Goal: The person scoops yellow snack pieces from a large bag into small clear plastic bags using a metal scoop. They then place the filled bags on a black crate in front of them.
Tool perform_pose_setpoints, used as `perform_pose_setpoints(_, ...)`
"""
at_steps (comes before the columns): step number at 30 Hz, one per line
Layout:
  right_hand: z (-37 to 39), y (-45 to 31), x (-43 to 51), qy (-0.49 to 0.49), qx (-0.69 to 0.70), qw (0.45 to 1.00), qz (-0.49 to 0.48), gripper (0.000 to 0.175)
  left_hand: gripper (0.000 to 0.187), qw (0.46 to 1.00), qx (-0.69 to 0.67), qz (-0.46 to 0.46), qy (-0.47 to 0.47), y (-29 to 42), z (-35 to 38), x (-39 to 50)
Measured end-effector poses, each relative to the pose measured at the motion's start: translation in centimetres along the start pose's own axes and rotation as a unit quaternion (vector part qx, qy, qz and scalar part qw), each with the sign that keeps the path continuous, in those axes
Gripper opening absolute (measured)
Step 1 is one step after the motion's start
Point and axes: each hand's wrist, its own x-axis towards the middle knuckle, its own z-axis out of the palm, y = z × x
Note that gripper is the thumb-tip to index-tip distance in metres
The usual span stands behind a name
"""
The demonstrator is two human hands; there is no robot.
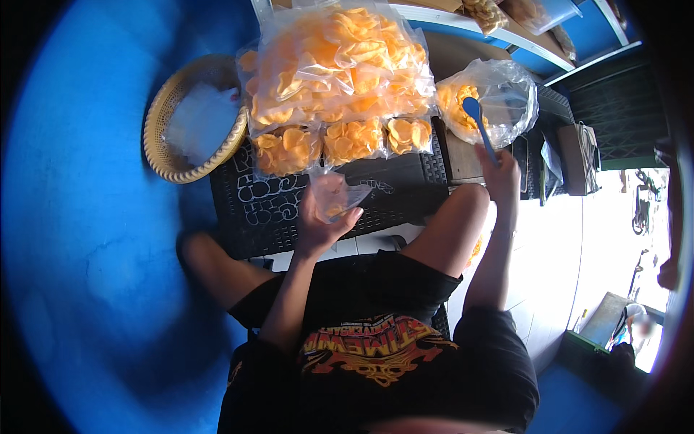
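Observation:
My left hand (320, 222) holds a small clear plastic bag (337, 192) above the near part of a black woven-pattern table (271, 230). A little orange food shows low in that bag. In my right hand (500, 168) is a blue plastic spoon (481, 126). Its bowl reaches over a large clear plastic bag (515, 103), against the orange chips (461, 108) inside it. Beyond my left hand, filled bags of orange chips (347, 70) are piled high. Several small filled packets (353, 142) lie along the pile's near edge.
A yellow woven plastic basket (157, 125) with clear plastic bags (203, 122) stands at the left beside a blue wall (81, 190). A brown paper bag (577, 157) stands at the right. Shelves (499, 35) hold bagged goods at the back. A person (637, 325) is far off at lower right.

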Motion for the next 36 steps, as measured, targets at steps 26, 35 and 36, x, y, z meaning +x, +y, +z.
perform_pose_setpoints(26, 1.7, -8.4, -12.0, -0.083, 0.057, 0.754, -0.649, 0.029, 0.067, 0.920, -0.264, -0.290, 0.007, -2.2, 0.6, -2.7)
perform_pose_setpoints(35, 0.4, -8.0, -12.8, -0.092, 0.058, 0.730, -0.675, 0.032, 0.067, 0.770, -0.476, -0.425, -0.007, -4.2, 1.0, -3.6)
perform_pose_setpoints(36, 0.3, -7.9, -12.8, -0.097, 0.057, 0.731, -0.673, 0.032, 0.065, 0.758, -0.486, -0.436, 0.012, -4.4, 1.1, -3.6)
